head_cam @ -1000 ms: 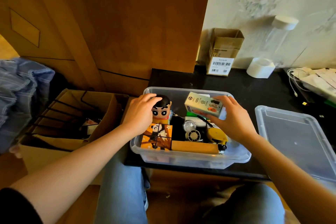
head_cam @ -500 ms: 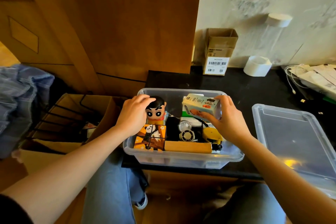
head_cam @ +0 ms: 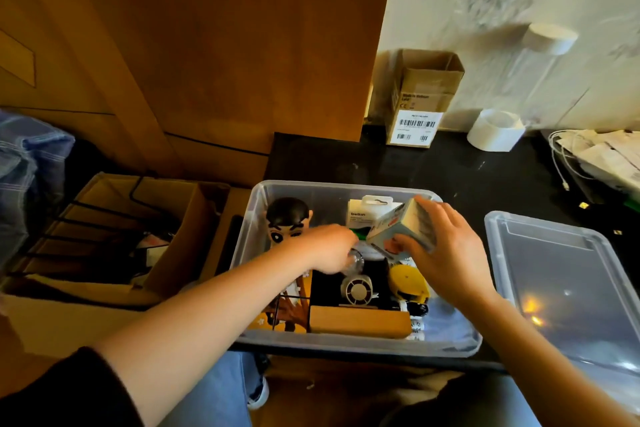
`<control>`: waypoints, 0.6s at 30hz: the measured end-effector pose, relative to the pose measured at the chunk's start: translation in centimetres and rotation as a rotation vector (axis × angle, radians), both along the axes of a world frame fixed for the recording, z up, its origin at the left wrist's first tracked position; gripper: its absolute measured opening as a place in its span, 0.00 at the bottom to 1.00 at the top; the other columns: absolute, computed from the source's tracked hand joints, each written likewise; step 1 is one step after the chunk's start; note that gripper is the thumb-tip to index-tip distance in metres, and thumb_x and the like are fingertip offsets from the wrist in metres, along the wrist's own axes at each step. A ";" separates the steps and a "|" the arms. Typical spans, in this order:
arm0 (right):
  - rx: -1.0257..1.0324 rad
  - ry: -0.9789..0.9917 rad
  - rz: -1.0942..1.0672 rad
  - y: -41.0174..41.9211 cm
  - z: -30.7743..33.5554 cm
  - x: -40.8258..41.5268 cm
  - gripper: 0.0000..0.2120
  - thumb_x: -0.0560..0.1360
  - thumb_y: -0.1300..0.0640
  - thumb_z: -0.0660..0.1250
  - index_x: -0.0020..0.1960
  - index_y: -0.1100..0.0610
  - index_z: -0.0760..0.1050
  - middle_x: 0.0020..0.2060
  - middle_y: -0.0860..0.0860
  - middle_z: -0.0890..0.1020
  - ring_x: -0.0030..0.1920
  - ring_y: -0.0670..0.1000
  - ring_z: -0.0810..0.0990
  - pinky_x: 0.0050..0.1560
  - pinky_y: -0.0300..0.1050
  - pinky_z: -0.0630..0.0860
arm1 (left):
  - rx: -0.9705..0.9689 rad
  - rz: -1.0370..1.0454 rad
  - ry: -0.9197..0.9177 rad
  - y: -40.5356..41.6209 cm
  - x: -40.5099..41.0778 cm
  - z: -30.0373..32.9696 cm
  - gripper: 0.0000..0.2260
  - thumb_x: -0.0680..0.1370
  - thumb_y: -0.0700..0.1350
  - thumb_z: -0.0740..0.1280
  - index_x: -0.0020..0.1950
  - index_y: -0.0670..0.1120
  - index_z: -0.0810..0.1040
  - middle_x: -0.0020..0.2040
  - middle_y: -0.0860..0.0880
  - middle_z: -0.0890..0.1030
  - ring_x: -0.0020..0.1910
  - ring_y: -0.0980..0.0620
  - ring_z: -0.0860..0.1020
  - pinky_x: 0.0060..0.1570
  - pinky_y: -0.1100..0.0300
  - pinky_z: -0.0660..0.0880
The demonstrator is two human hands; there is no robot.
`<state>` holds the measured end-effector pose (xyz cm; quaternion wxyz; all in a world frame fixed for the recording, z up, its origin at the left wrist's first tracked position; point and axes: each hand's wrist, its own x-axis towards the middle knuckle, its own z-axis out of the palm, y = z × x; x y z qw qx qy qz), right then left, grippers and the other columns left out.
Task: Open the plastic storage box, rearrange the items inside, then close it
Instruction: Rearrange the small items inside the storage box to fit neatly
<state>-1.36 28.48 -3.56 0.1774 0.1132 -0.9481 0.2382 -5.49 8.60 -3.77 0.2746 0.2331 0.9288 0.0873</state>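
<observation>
Hands worked inside the clear plastic storage box (head_cam: 346, 345): right hand (head_cam: 446, 260) gripped a small pale carton (head_cam: 403, 229), tilted; left hand (head_cam: 329, 250), at nine o'clock of it, reached down, grasp unclear.

Clear glossy plastic storage box (head_cam: 346, 345), wooden block (head_cam: 358, 321), matt cardboard carton (head_cam: 424, 94)

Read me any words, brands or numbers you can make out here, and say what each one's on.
"belkin": white package at the back of the plastic storage box.
Cardboard box: side print, white barcode label, both too blurred.
Small carton held in the right hand: print blurred, unreadable.
</observation>
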 end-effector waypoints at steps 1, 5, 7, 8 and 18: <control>0.018 0.002 0.002 0.0 -0.1 0.0 0.29 0.68 0.46 0.71 0.65 0.52 0.66 0.54 0.51 0.77 0.51 0.49 0.76 0.43 0.39 0.75 | -0.048 -0.014 -0.011 0.3 -0.4 -0.3 0.10 0.80 0.44 0.60 0.59 0.44 0.76 0.56 0.45 0.78 0.55 0.45 0.77 0.49 0.48 0.69; 0.099 0.005 0.003 -0.1 -0.4 -0.1 0.30 0.67 0.48 0.73 0.65 0.53 0.65 0.55 0.51 0.77 0.51 0.50 0.76 0.40 0.34 0.69 | -0.108 -0.051 -0.019 1.2 -1.8 -0.5 0.10 0.78 0.44 0.63 0.56 0.40 0.76 0.52 0.43 0.78 0.47 0.45 0.77 0.44 0.53 0.73; 0.095 0.005 -0.007 -0.1 -0.5 -0.1 0.30 0.67 0.48 0.73 0.64 0.53 0.66 0.55 0.51 0.77 0.51 0.51 0.76 0.39 0.33 0.68 | -0.140 -0.059 -0.023 1.6 -1.8 -0.3 0.14 0.77 0.49 0.65 0.55 0.40 0.77 0.49 0.44 0.78 0.45 0.46 0.77 0.40 0.55 0.71; 0.093 0.008 -0.011 -0.2 -0.4 -0.1 0.30 0.67 0.48 0.74 0.64 0.53 0.66 0.55 0.52 0.78 0.50 0.50 0.76 0.39 0.32 0.68 | -0.160 -0.058 -0.016 1.7 -1.7 -0.4 0.16 0.77 0.52 0.66 0.56 0.40 0.77 0.50 0.44 0.78 0.46 0.46 0.77 0.41 0.56 0.71; 0.099 0.007 0.001 -0.4 0.0 0.2 0.29 0.67 0.47 0.73 0.64 0.54 0.66 0.54 0.52 0.78 0.51 0.51 0.76 0.38 0.35 0.72 | -0.300 -0.054 0.142 3.9 -1.1 -1.5 0.17 0.79 0.52 0.63 0.61 0.42 0.76 0.59 0.44 0.77 0.57 0.44 0.76 0.44 0.56 0.70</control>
